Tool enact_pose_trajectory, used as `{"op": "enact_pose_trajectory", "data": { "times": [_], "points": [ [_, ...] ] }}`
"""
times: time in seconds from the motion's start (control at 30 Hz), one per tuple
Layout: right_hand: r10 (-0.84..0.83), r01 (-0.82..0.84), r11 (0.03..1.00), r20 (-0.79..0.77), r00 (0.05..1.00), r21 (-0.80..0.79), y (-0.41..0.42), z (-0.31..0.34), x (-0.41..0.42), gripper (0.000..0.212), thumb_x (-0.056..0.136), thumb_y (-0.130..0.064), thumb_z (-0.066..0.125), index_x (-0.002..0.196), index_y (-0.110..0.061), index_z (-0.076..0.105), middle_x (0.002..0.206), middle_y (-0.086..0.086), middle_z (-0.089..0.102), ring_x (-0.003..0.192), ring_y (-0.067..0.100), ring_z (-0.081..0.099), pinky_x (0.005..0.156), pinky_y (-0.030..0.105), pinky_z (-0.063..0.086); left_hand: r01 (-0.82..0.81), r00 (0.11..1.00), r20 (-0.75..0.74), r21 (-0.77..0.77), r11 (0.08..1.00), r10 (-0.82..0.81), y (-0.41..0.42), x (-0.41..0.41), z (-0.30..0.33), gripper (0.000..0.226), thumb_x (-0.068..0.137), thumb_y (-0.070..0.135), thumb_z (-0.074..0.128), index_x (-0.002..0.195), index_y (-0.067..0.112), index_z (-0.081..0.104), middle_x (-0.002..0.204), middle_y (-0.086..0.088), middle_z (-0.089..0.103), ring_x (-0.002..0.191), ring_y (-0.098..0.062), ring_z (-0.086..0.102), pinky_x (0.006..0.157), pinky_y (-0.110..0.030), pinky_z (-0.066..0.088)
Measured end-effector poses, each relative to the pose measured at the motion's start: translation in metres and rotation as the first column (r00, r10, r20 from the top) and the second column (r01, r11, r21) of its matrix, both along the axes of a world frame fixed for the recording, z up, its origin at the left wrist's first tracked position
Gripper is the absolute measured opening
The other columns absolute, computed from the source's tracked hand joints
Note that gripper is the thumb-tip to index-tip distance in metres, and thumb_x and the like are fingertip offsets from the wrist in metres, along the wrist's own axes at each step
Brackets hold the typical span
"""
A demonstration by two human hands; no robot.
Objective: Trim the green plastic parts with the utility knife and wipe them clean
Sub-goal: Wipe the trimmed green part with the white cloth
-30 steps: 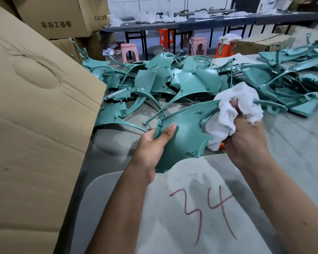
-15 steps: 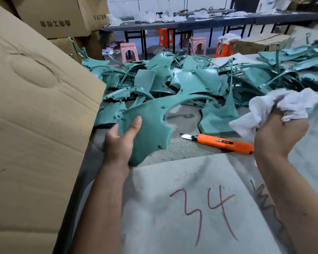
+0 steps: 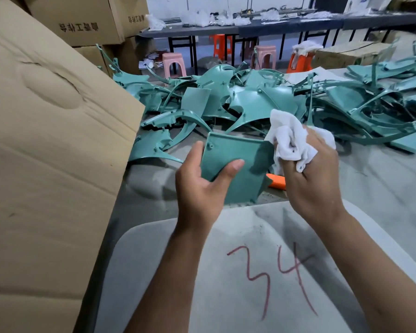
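Note:
My left hand [image 3: 203, 186] grips a flat green plastic part [image 3: 238, 162] by its lower left corner, thumb across its face, above the table. My right hand [image 3: 315, 174] holds a bunched white cloth [image 3: 291, 138] against the part's right edge. The orange utility knife [image 3: 277, 181] lies on the table behind the part; only a short piece of its handle shows between my hands. A heap of green plastic parts [image 3: 262, 102] covers the table beyond.
A big cardboard box [image 3: 46, 164] stands at my left, with more boxes [image 3: 82, 20] behind it. A grey board marked "34" [image 3: 262, 272] lies in front of me. Stools and a long dark table [image 3: 274, 25] are at the back.
The part I held out to the left is gone; my left hand now holds a flatter green part at centre. My right hand has come back left with the cloth to its edge, covering most of the knife.

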State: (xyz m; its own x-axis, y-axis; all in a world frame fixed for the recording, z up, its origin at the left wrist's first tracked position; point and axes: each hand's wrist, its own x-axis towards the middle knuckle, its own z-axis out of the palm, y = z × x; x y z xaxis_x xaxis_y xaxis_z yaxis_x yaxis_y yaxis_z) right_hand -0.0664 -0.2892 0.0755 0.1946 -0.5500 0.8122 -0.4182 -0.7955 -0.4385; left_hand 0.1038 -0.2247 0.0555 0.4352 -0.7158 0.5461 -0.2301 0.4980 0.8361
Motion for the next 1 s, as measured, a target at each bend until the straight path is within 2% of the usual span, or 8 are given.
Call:
{"op": "enact_pose_trajectory", "data": {
  "times": [0.17, 0.27, 0.43, 0.53, 0.63, 0.8, 0.9, 1.0],
  "points": [
    [0.064, -0.065, 0.996, -0.025, 0.998, -0.054, 0.016, 0.006, 0.012, 0.017, 0.095, 0.007, 0.05, 0.08, 0.006, 0.06, 0.077, 0.016, 0.055, 0.075, 0.033, 0.049, 0.071, 0.043, 0.039, -0.336, 0.821, 0.432, -0.164, 0.927, 0.374, 0.001, -0.008, -0.002, 0.035, 0.092, 0.053, 0.067, 0.085, 0.023, 0.049, 0.072, 0.01, 0.062, 0.06, -0.007, 0.055, 0.051, -0.025, 0.047],
    [0.153, -0.155, 0.984, -0.025, 0.988, -0.086, 0.034, 0.005, 0.026, 0.017, 0.091, 0.006, 0.055, 0.105, 0.011, 0.065, 0.094, 0.016, 0.061, 0.09, 0.036, 0.055, 0.081, 0.044, 0.044, -0.38, 0.725, 0.499, -0.284, 0.88, 0.474, 0.002, -0.024, 0.001, 0.022, 0.096, 0.038, 0.06, 0.081, 0.026, 0.049, 0.064, 0.013, 0.044, 0.063, -0.001, 0.026, 0.052, -0.01, 0.026],
    [0.232, -0.234, 0.968, -0.038, 0.972, -0.09, 0.042, 0.004, 0.034, 0.049, 0.108, -0.049, 0.033, 0.127, -0.007, 0.049, 0.11, -0.002, 0.046, 0.101, 0.021, 0.045, 0.092, 0.037, 0.038, -0.432, 0.682, 0.532, -0.261, 0.863, 0.502, 0.003, -0.02, 0.003, 0.019, 0.1, 0.04, 0.05, 0.083, 0.03, 0.048, 0.067, 0.01, 0.047, 0.063, -0.004, 0.031, 0.052, -0.02, 0.019],
    [0.163, -0.155, 0.971, 0.03, 0.986, -0.183, 0.032, 0.001, 0.028, 0.038, 0.109, -0.032, 0.038, 0.116, 0.001, 0.053, 0.1, 0.003, 0.047, 0.088, 0.024, 0.047, 0.079, 0.039, 0.04, -0.347, 0.683, 0.53, -0.371, 0.861, 0.503, 0.003, -0.025, 0.006, 0.028, 0.103, 0.034, 0.044, 0.083, 0.02, 0.058, 0.069, 0.005, 0.05, 0.067, -0.002, 0.027, 0.057, -0.019, 0.021],
    [0.082, -0.068, 0.97, 0.047, 0.996, -0.235, 0.019, 0.003, 0.017, 0.055, 0.111, -0.038, 0.032, 0.103, 0.009, 0.059, 0.096, 0.011, 0.052, 0.081, 0.029, 0.048, 0.071, 0.037, 0.039, -0.303, 0.691, 0.544, -0.38, 0.874, 0.476, 0.004, -0.029, 0.006, 0.028, 0.097, 0.024, 0.067, 0.078, 0.022, 0.047, 0.067, 0.01, 0.036, 0.064, -0.005, 0.024, 0.053, -0.024, 0.022],
    [0.079, -0.069, 0.993, 0.101, 0.992, -0.097, -0.004, -0.001, -0.007, 0.067, 0.11, -0.049, 0.031, 0.101, 0.008, 0.066, 0.087, 0.009, 0.064, 0.079, 0.022, 0.059, 0.073, 0.034, 0.046, -0.252, 0.743, 0.529, -0.347, 0.903, 0.41, 0.009, -0.024, 0.007, 0.035, 0.092, 0.037, 0.072, 0.075, 0.016, 0.048, 0.063, 0.004, 0.044, 0.058, -0.013, 0.034, 0.048, -0.032, 0.032],
    [0.025, -0.022, 0.999, 0.144, 0.989, -0.024, -0.021, -0.006, -0.021, 0.055, 0.111, -0.037, 0.037, 0.099, 0.008, 0.065, 0.094, -0.005, 0.056, 0.082, -0.006, 0.05, 0.08, 0.009, 0.038, -0.24, 0.79, 0.491, -0.304, 0.922, 0.367, 0.01, -0.024, 0.009, 0.035, 0.091, 0.038, 0.073, 0.076, 0.015, 0.05, 0.062, 0.0, 0.051, 0.055, -0.02, 0.044, 0.045, -0.04, 0.04],
    [-0.083, 0.074, 0.996, 0.163, 0.983, 0.058, -0.038, -0.013, -0.035, 0.028, 0.106, -0.008, 0.041, 0.099, 0.005, 0.064, 0.095, 0.002, 0.056, 0.083, -0.001, 0.047, 0.081, 0.003, 0.033, -0.209, 0.846, 0.433, -0.27, 0.94, 0.312, 0.014, -0.025, 0.01, 0.034, 0.092, 0.035, 0.074, 0.077, 0.018, 0.047, 0.063, 0.001, 0.051, 0.055, -0.023, 0.047, 0.046, -0.036, 0.041]
  ]
}}
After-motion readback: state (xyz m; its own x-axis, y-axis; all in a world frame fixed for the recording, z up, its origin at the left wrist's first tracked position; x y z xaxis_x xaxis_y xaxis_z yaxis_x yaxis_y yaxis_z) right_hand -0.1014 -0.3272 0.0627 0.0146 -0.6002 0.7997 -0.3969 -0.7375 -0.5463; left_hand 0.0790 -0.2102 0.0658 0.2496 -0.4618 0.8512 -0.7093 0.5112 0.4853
